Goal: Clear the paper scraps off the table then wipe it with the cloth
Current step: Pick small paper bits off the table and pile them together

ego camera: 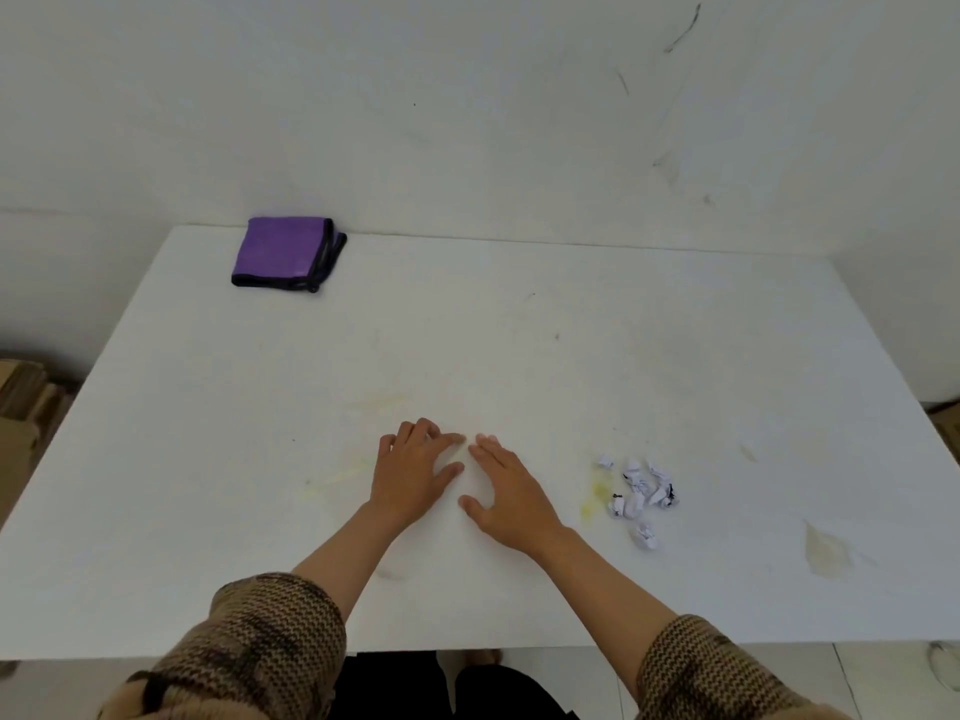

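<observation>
White table seen from above, its far edge against a scuffed white wall. Both hands lie flat near the middle of the near edge, palms down, fingers straight and relaxed, grasping nothing. The left hand and right hand sit side by side, their index fingertips almost meeting; whether they touch cannot be told. Crumpled paper scraps, white with black print, form a loose cluster on the table just to the right of the right hand, one piece lying slightly nearer the near edge than the rest. A folded purple cloth with dark trim rests at the far-left corner, well apart from both hands. Yellowish stains mark the surface beside the scraps and elsewhere. Brown knit sleeves cover the forearms at the near edge.
</observation>
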The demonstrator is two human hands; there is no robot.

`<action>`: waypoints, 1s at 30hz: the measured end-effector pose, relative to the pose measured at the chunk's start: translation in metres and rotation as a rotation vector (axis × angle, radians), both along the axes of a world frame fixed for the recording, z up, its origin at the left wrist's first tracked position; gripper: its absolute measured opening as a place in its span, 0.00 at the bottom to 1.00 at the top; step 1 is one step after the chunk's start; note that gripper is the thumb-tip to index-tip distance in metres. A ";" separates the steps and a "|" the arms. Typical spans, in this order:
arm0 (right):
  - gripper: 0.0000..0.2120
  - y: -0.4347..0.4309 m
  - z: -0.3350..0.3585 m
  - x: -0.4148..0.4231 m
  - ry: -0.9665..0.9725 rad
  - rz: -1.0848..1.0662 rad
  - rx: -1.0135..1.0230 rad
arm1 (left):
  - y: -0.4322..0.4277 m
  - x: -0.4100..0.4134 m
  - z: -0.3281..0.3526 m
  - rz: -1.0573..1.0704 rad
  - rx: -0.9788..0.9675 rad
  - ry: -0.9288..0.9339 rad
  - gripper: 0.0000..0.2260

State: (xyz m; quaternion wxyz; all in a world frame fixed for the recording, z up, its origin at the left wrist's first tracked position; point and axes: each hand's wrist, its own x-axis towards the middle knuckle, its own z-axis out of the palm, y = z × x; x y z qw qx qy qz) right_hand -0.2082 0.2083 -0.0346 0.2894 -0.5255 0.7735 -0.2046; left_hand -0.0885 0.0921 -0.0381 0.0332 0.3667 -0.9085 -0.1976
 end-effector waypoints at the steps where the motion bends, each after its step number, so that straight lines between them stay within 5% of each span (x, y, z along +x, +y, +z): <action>1: 0.31 0.000 0.001 0.000 -0.027 -0.021 -0.016 | 0.000 -0.003 0.000 0.019 0.007 0.013 0.16; 8: 0.24 -0.001 0.004 -0.001 -0.061 -0.044 -0.032 | -0.005 -0.016 0.006 0.107 0.034 0.006 0.09; 15: 0.33 0.000 0.004 -0.002 -0.093 -0.049 0.035 | -0.007 -0.034 0.007 0.084 -0.001 -0.086 0.09; 23: 0.29 0.002 0.003 -0.004 -0.076 0.009 0.056 | -0.037 -0.021 0.048 -0.149 0.578 -0.251 0.06; 30: 0.08 -0.008 0.039 -0.001 -0.766 -0.431 -0.130 | -0.039 -0.037 0.107 -0.067 0.803 0.076 0.06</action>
